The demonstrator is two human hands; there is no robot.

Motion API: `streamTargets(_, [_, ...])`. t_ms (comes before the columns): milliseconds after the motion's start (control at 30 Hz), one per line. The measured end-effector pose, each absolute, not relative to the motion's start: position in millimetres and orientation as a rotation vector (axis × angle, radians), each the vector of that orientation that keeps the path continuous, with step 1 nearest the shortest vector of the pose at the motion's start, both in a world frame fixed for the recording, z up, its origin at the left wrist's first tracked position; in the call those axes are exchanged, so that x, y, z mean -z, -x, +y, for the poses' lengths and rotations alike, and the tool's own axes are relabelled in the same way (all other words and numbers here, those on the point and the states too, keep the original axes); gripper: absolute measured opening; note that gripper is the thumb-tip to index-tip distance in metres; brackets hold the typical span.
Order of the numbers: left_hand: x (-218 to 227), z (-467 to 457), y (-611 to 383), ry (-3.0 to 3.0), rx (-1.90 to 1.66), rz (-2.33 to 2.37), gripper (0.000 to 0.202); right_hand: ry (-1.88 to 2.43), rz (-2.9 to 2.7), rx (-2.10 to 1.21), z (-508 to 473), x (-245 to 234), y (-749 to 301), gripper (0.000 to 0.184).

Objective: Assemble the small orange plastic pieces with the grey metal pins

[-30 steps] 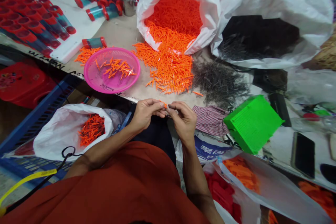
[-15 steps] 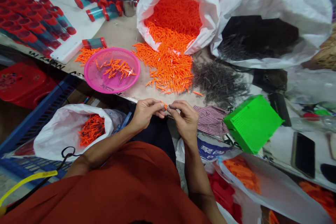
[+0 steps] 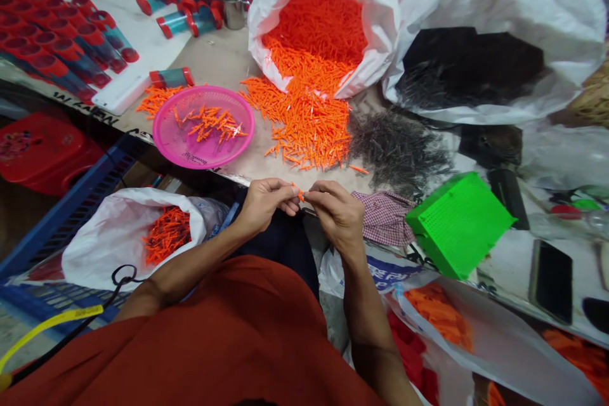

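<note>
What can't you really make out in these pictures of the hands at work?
All in the head view:
- The small orange plastic piece between the left hand and right hand: fingers cover much of it, and it is too small to show its shape.
- The dark spiky pile: its pieces are too small to identify.
- The red items beside the right forearm: a plastic bag and the lower edge cut them off.

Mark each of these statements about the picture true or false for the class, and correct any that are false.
The left hand and right hand both hold a small orange plastic part. True.
The pink basket holds black pins. False: it holds orange plastic parts.
The green perforated box lies to the right of the hands. True.
The steel cup stands on a checked cloth. False: it stands among red-capped tubes.
</note>
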State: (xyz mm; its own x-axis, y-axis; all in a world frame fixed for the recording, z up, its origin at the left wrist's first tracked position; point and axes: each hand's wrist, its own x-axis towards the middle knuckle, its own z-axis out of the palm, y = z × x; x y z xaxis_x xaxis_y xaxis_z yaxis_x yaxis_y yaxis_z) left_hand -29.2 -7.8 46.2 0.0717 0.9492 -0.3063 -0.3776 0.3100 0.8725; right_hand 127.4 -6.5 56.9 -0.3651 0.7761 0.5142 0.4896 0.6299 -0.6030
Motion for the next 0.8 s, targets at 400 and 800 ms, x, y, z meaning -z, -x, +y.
streamTargets(400, [-47,-6,29,-0.679,-1.087,1.018,0.017,0.860,-2.086,-0.304,-6,-48,-133,0.023])
streamTargets(800, [-48,-4,31,-0.710,-1.030,1.030,0.018,0.777,-2.119,-0.153,-8,-42,-131,0.021])
